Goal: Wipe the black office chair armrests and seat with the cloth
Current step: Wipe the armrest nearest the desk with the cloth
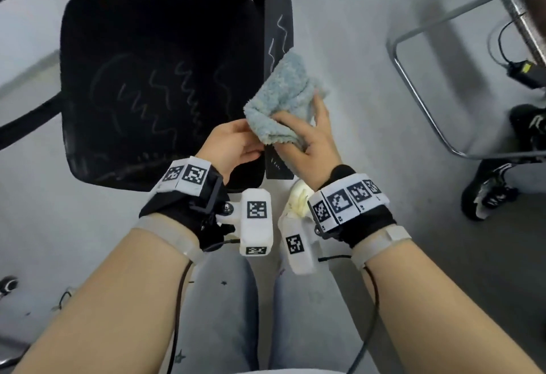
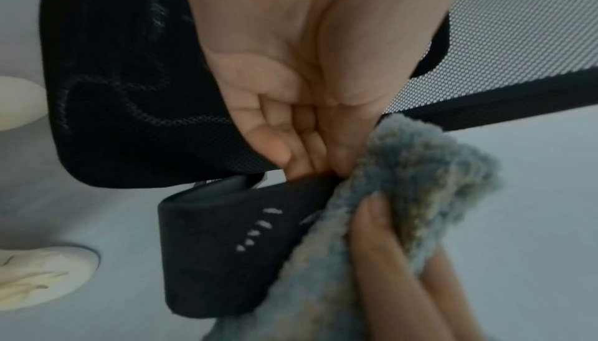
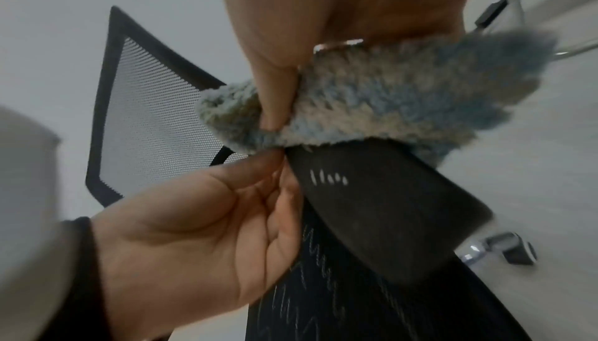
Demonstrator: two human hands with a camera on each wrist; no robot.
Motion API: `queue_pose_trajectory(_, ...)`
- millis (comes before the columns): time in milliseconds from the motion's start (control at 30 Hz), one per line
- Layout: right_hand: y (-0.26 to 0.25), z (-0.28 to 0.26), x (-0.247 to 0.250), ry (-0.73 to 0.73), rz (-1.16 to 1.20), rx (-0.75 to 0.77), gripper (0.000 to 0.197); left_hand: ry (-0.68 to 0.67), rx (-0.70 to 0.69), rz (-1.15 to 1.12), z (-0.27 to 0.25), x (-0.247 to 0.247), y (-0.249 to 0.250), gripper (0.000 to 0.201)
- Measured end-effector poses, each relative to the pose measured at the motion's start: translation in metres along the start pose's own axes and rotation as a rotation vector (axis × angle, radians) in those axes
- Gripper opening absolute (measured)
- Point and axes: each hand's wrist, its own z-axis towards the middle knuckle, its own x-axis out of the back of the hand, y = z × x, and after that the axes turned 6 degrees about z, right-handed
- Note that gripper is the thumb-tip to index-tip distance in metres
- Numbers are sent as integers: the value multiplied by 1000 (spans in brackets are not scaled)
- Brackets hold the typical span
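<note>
The black plastic armrest [image 1: 276, 163] on the chair's right side is mostly hidden in the head view under the fluffy blue-grey terry cloth [image 1: 285, 98]; only its near end, marked with short white chalk dashes, shows. In the wrist views its rounded matte end [image 2: 226, 249] is plain. The chair's far armrest is cut off at the picture's left edge. The black mesh seat [image 1: 153, 83] carries faint white squiggles, and the open-weave backrest [image 3: 145, 121] appears only from the right wrist. The right hand [image 1: 310, 140] grips the cloth, thumb [image 3: 275, 95] pressed on top and fingers wrapped beneath, holding it against the armrest. The left hand [image 1: 233, 144] pinches the cloth's near edge, its fingers curled together beside the armrest. The fingertips themselves are buried in the pile.
</note>
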Motion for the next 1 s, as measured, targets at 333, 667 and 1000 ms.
queue_pose_trajectory(333,-22,63,-2,161,-38,8,35,-39,-48,220,2,14,-15,15)
queue_pose_trajectory(667,-11,50,-6,121,-46,-29,37,-136,-37,283,2,27,-26,17)
queue_pose_trajectory(1000,-32,137,31,78,-48,64,33,-118,-13,299,3,29,-32,19)
